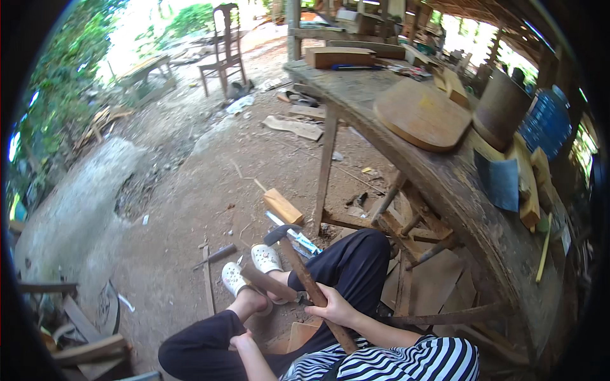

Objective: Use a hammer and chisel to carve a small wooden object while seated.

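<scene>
My right hand [335, 307] is closed around the long wooden handle [306, 273] of a hammer-like tool. The tool's dark, curved head [283, 234] is at the far end, above my white clog [266, 258]; the handle's near end reaches my striped shirt. Just left of that hand, a short brown wooden piece [269, 282] crosses in front of my ankles; whether the hand touches it I cannot tell. My left hand [241, 341] rests by my left thigh with its fingers curled in and nothing visible in them. A pale board [301, 335] shows between my legs.
On the dirt floor lie a wooden block [283, 206], a dark-headed hammer [222, 253] and wood scraps [92, 349]. A workbench [445, 184] to my right bears a rounded board [422, 114], a metal cylinder [502, 109] and a blue water jug [546, 120]. A wooden chair [223, 54] stands farther off.
</scene>
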A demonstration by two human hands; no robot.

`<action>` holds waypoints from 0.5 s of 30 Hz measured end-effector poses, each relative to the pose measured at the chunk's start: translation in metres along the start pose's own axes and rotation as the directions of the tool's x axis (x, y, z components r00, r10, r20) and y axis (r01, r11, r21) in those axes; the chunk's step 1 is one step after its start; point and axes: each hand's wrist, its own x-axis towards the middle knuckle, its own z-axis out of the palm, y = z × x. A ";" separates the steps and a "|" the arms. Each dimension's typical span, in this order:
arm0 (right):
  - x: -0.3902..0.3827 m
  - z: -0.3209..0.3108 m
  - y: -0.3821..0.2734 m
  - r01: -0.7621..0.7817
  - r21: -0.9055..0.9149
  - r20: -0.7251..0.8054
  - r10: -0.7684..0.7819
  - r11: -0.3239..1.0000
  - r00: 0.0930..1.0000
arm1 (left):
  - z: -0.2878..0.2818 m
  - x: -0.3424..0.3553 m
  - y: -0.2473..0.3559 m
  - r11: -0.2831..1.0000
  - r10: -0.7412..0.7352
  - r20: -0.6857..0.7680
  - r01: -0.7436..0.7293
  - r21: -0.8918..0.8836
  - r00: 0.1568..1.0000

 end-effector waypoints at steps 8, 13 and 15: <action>0.000 0.005 -0.004 -0.013 0.114 0.021 0.011 0.993 1.000 | 0.005 -0.243 0.134 -0.061 0.746 0.602 -0.871 0.488 0.285; -0.006 0.006 -0.009 -0.023 0.255 0.035 0.014 0.967 0.999 | -0.033 -0.308 0.157 -0.180 0.872 0.430 -0.663 0.726 0.234; -0.009 0.005 -0.011 -0.101 0.249 0.020 0.099 0.963 0.995 | -0.043 -0.311 0.141 -0.401 0.776 0.544 -0.416 0.816 0.320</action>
